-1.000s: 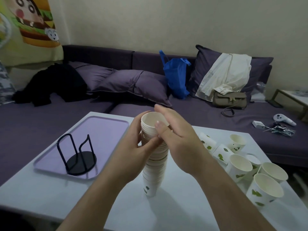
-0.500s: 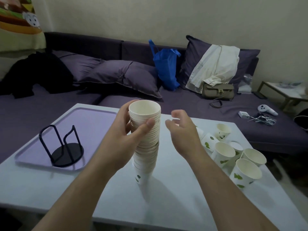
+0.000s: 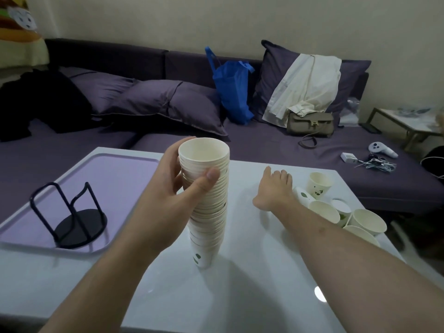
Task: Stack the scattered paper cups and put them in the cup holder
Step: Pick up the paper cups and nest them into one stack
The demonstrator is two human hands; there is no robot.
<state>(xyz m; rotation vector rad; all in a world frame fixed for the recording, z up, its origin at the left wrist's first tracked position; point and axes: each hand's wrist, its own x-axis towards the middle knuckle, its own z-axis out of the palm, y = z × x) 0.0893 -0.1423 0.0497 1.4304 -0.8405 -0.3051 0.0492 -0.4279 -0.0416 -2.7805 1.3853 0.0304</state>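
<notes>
The left hand [image 3: 177, 186] grips the tall stack of cups [image 3: 207, 203] near its top, thumb across the front and fingers curled behind, with the base of the stack resting on the white table [image 3: 252, 296]; the right hand [image 3: 274, 191] reaches toward the loose cups [image 3: 341, 210] at the table's right side, fingers extended and holding nothing. The step in hand looks to be fetching another cup for the stack; to do it well, it seems wise to take one upright cup by its rim rather than the one lying on its side, keep the stack pinned upright meanwhile, and drop the new cup squarely into the open mouth at the top, since a column this tall would likely tip if pushed off-centre. The stack is made of many nested white cups, leaning slightly, with green leaf marks showing on the lowest cup; the loose cups are the same kind, clustered together, most of them mouth up. The black wire cup holder [image 3: 72, 219] stands empty on the lilac tray [image 3: 125, 169] to the left, well apart from the stack.
</notes>
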